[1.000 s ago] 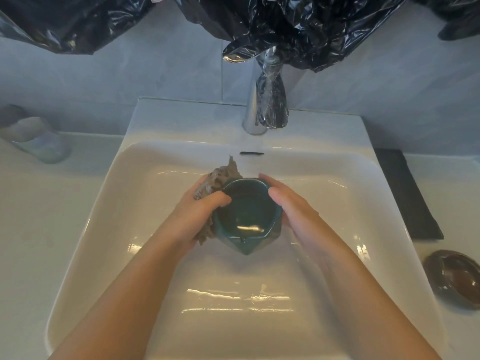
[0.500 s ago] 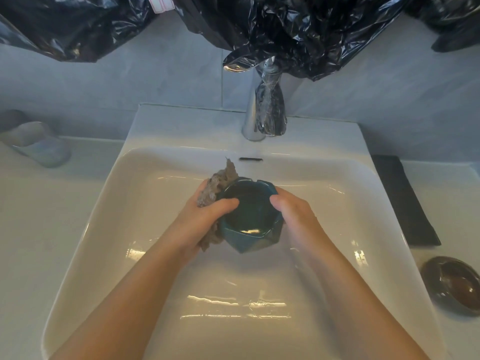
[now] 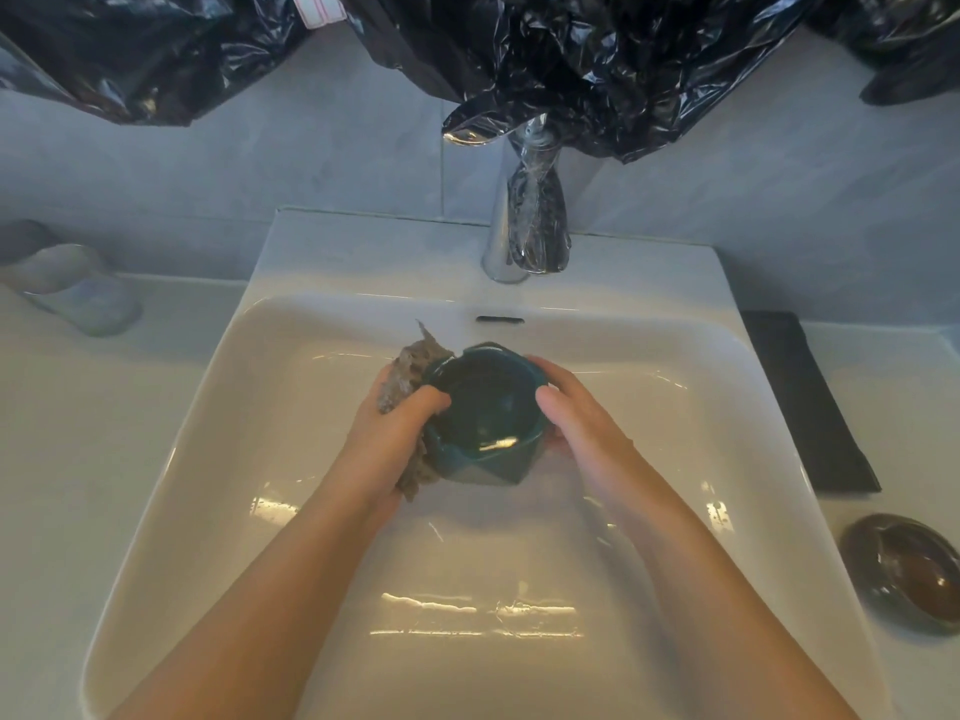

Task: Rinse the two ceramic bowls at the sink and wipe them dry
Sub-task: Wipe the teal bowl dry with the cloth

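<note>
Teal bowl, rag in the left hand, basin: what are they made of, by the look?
Teal bowl: probably glazed ceramic; faceted walls, glossy highlight inside. Rag: coarse grey-brown cloth, matte, frayed tip. Basin: white glazed ceramic or similar; smooth, sharp reflections.

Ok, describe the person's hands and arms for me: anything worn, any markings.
Left hand and right hand are bare: no gloves, and no rings show. Left forearm and right forearm are bare too, with no sleeve, watch or bracelet in view down to the frame's edge.

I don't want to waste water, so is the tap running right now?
Off, it seems: no stream falls from the faucet spout toward the teal bowl held over the sink.
</note>
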### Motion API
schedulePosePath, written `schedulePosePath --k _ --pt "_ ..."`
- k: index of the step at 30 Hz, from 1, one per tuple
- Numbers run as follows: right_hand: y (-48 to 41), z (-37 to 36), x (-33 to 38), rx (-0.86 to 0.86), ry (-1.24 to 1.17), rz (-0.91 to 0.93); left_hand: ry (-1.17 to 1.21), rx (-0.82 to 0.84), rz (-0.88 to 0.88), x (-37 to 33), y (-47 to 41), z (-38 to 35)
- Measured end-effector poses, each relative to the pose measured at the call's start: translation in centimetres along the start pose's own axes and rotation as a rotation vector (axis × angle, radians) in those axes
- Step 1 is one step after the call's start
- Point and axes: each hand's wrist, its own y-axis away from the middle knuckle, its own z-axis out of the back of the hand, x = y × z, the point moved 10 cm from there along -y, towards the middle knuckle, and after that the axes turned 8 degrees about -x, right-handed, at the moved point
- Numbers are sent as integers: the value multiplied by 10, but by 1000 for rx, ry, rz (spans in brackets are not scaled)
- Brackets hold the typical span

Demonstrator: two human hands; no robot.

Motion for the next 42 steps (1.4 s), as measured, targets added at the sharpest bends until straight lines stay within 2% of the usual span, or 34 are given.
schedulePosePath --k 3,7,11,17,19,23,25,29,38,40,42 --pt "-3 0 0 -72 -30 30 41 -62 -35 -1 2 1" --pt "-3 12 7 -153 -26 71 -44 11 -49 -3 2 -4" --pt "2 8 1 -16 22 -2 -164 172 -27 -3 4 -12" --pt "10 -5 -14 168 131 -111 -355 306 102 13 6 -9" --pt "10 -9 -8 175 71 -94 -326 238 58 9 3 -6" --pt "-2 1 -5 21 -19 0 -111 -47 -62 -7 -2 6" --pt "-1 4 3 -36 -59 63 -69 -94 -92 -7 0 6" --pt "-1 12 11 -70 -78 122 -132 4 -74 -4 2 0" --pt "11 -11 -2 304 100 31 -492 366 37 11 0 -9" --pt "11 -13 -5 301 120 7 -474 335 19 7 -1 -7" --pt "7 -3 -3 174 156 27 -443 229 -18 0 -6 -1"
